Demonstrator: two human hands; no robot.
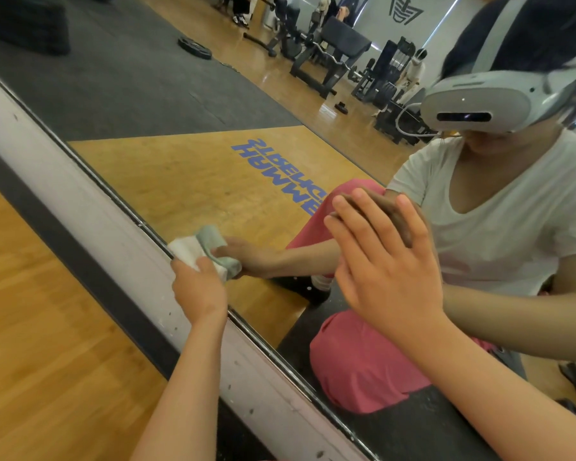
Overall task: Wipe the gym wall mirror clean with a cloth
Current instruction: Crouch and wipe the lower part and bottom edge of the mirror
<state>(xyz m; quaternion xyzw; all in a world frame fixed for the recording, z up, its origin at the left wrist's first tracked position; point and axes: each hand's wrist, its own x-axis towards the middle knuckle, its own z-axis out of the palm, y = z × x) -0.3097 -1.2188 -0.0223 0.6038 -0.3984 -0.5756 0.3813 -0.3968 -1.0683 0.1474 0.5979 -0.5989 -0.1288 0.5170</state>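
The left hand (198,289) grips a white cloth (187,250) against the wall mirror's (193,181) lower edge, centre-left of the frame, above the white ledge (80,207). The right hand (386,267) presses flat on the glass at centre-right, fingers straight.

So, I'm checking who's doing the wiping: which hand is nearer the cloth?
Left. The left hand grips the cloth at the bottom edge of the mirror; the right hand lies flat on the glass, off to the cloth's right.
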